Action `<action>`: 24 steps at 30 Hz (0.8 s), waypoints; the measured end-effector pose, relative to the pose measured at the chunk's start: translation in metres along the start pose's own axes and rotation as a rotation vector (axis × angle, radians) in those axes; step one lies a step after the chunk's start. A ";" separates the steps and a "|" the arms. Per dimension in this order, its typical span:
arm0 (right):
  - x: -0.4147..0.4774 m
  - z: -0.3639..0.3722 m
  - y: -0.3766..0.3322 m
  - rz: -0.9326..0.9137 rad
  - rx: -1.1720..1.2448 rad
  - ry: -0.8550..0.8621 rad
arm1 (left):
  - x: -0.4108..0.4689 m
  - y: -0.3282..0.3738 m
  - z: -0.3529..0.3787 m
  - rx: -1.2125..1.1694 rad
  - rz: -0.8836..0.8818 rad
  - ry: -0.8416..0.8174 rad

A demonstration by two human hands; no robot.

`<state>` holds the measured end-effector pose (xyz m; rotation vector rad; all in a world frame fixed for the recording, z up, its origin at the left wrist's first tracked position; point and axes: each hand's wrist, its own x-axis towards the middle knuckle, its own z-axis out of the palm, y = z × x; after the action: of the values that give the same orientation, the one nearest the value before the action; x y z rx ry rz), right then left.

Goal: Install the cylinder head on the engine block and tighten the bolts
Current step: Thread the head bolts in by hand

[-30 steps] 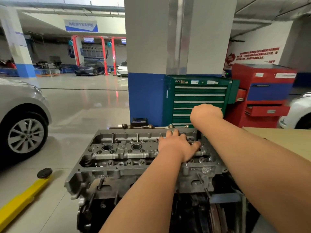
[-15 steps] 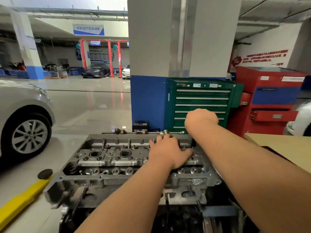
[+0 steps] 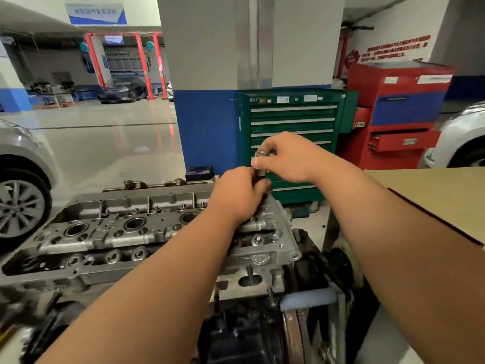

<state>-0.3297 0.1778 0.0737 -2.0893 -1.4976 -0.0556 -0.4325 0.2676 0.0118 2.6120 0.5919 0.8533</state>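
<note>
The glossy pale floor (image 3: 105, 143) carries nearly everything. A green tool cabinet (image 3: 291, 122) stands against the blue-and-white pillar (image 3: 204, 127), with a red tool cabinet (image 3: 404, 114) just beside it and a small black box (image 3: 199, 172) at the pillar's foot. A silver car (image 3: 18, 206) is parked left. The engine block (image 3: 249, 334) stands beside a tan desk (image 3: 433, 195); its support is hidden.

I see even, fairly bright indoor light, with a pale sheen and red streaks reflected on the glossy floor (image 3: 105, 137). The wide lens slants the pillar (image 3: 210, 48) and stretches the edges; the red cabinet (image 3: 399, 114) and the lower left corner are smeared with blur, the middle sharper.
</note>
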 end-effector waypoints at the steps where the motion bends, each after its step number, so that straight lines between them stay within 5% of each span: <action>1: 0.002 0.003 -0.002 0.021 -0.065 0.044 | 0.000 0.000 0.000 -0.006 -0.007 -0.006; 7: -0.006 0.031 -0.013 0.271 -0.185 0.336 | 0.001 0.003 -0.001 0.003 -0.033 -0.037; 14: -0.017 0.016 0.000 0.093 0.366 0.037 | 0.002 0.003 0.003 0.077 0.026 -0.092; 20: -0.011 0.037 -0.005 0.211 0.176 0.362 | 0.002 0.002 0.004 0.128 -0.007 -0.069; 24: -0.010 0.046 -0.011 0.243 0.124 0.419 | 0.002 0.001 0.002 0.086 -0.033 -0.072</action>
<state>-0.3555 0.1929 0.0364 -1.9907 -0.9709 -0.2822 -0.4293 0.2677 0.0115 2.6897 0.6640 0.7364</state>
